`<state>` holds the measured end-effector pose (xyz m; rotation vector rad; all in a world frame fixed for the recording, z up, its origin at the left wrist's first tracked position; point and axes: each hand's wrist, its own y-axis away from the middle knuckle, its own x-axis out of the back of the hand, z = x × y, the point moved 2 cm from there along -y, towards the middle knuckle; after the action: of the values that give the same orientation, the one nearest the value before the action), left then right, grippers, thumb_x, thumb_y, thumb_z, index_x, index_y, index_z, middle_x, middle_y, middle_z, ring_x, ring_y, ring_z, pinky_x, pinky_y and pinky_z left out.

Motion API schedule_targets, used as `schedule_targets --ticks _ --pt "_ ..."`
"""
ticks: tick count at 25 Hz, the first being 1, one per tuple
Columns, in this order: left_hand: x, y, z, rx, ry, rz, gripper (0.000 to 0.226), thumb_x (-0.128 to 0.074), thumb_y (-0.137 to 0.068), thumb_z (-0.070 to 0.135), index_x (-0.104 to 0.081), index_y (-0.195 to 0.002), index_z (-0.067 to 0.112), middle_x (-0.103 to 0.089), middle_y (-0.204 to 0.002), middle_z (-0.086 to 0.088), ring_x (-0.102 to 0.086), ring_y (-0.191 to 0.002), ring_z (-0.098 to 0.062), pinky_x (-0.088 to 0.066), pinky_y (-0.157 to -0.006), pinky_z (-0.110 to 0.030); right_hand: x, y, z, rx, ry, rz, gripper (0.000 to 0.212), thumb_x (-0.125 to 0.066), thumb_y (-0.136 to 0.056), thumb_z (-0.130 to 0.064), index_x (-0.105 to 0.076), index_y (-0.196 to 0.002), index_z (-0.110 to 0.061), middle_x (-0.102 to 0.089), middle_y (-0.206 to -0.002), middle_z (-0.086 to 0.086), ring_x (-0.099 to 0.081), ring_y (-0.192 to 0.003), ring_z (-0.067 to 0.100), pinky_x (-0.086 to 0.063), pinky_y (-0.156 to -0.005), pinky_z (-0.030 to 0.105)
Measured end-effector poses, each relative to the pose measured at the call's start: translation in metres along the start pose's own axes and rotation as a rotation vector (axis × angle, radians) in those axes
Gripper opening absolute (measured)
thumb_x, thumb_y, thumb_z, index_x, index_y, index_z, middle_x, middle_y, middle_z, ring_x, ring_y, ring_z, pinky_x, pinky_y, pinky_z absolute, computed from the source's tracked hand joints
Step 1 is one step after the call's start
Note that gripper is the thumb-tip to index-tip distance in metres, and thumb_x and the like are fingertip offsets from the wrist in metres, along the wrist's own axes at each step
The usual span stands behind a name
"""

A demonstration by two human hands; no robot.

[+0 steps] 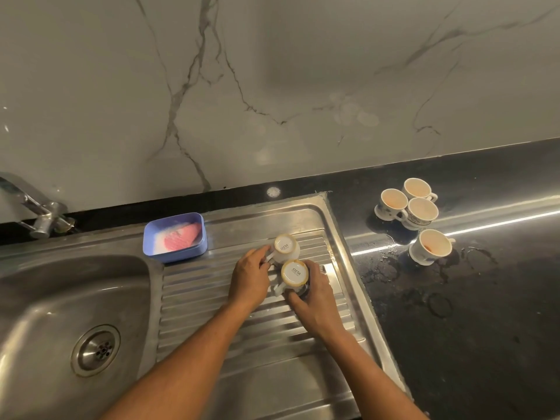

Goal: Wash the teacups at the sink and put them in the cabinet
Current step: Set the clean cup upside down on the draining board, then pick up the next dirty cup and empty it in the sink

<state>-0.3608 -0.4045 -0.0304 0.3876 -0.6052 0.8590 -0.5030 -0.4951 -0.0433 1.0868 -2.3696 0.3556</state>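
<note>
teacups point(294, 271), round glazed bases up, on ribbed steel drainboard point(212, 298)

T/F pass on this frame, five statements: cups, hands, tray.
1. The far teacup and near teacup are upside down on the drainboard. True.
2. Four upright cups stand on the black counter. True.
3. The blue tray sits in the sink basin. False: it sits on the steel beside the basin.
4. The right hand is empty. False: it grips the near teacup.
5. The left hand holds the far teacup's handle. True.
</note>
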Motion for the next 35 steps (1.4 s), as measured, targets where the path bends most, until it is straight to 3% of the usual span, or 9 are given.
schedule_targets --ticks 5,12,20,26,29,32,35 --pt "-0.003 0.001 -0.001 0.024 -0.023 0.013 0.042 -0.056 -0.101 0.006 -0.059 -0.14 0.019 -0.063 -0.13 -0.002 -0.059 -0.118 -0.021 -0.052 -0.097 -0.032 -0.001 0.001 -0.001 -0.014 -0.003 0.001 0.051 -0.075 -0.08 -0.03 -0.047 -0.123 -0.031 -0.059 -0.111 -0.016 -0.052 -0.104 0.006 -0.045 -0.084 0.025" --pt "0.004 0.004 0.002 0.074 -0.027 0.01 0.038 -0.058 -0.1 0.006 -0.062 -0.136 0.016 -0.067 -0.118 -0.003 -0.062 -0.108 -0.02 -0.055 -0.096 -0.036 -0.006 0.003 0.002 -0.02 0.011 0.018 0.055 -0.074 -0.08 -0.034 -0.045 -0.127 -0.03 -0.059 -0.114 -0.013 -0.054 -0.106 0.01 -0.049 -0.088 0.032" --pt "0.005 0.012 0.003 0.103 -0.054 0.056 0.019 -0.06 -0.097 0.009 -0.067 -0.115 0.012 -0.065 -0.101 -0.002 -0.062 -0.096 -0.021 -0.056 -0.087 -0.039 -0.007 0.002 0.004 0.0 0.032 -0.006 0.062 -0.078 -0.079 -0.035 -0.044 -0.13 -0.034 -0.057 -0.118 -0.016 -0.053 -0.109 0.009 -0.051 -0.088 0.031" --pt "0.005 0.011 0.003 0.117 -0.08 0.029 0.03 -0.059 -0.099 0.011 -0.066 -0.128 0.013 -0.067 -0.115 -0.003 -0.062 -0.106 -0.02 -0.054 -0.093 -0.035 -0.001 -0.001 0.003 0.009 0.055 -0.009 0.057 -0.08 -0.078 -0.03 -0.05 -0.127 -0.029 -0.058 -0.113 -0.014 -0.048 -0.104 0.005 -0.04 -0.084 0.02" --pt "0.006 0.014 0.008 0.135 -0.075 0.078 0.015 -0.061 -0.097 0.016 -0.065 -0.111 0.02 -0.066 -0.102 0.0 -0.063 -0.097 -0.021 -0.054 -0.078 -0.031 0.003 -0.001 0.003 0.007 0.02 -0.045 0.058 -0.079 -0.076 -0.024 -0.048 -0.125 -0.029 -0.055 -0.109 -0.018 -0.048 -0.104 -0.004 -0.041 -0.082 0.017" --pt "0.012 0.024 0.03 -0.041 -0.127 0.216 0.007 -0.061 -0.096 0.02 -0.057 -0.091 0.021 -0.061 -0.085 0.003 -0.059 -0.079 -0.017 -0.048 -0.06 -0.025 0.014 -0.005 0.005 -0.032 -0.026 -0.08 0.066 -0.074 -0.077 -0.025 -0.044 -0.136 -0.027 -0.057 -0.123 -0.012 -0.056 -0.109 0.005 -0.051 -0.087 0.026" --pt "0.005 0.028 0.069 -0.409 -0.165 0.299 0.008 -0.06 -0.094 0.021 -0.059 -0.088 0.015 -0.06 -0.082 0.0 -0.056 -0.074 -0.017 -0.051 -0.061 -0.033 0.038 -0.013 0.002 -0.033 0.016 -0.015 0.062 -0.067 -0.084 -0.014 -0.045 -0.142 -0.017 -0.054 -0.137 0.0 -0.054 -0.12 0.013 -0.042 -0.088 0.008"
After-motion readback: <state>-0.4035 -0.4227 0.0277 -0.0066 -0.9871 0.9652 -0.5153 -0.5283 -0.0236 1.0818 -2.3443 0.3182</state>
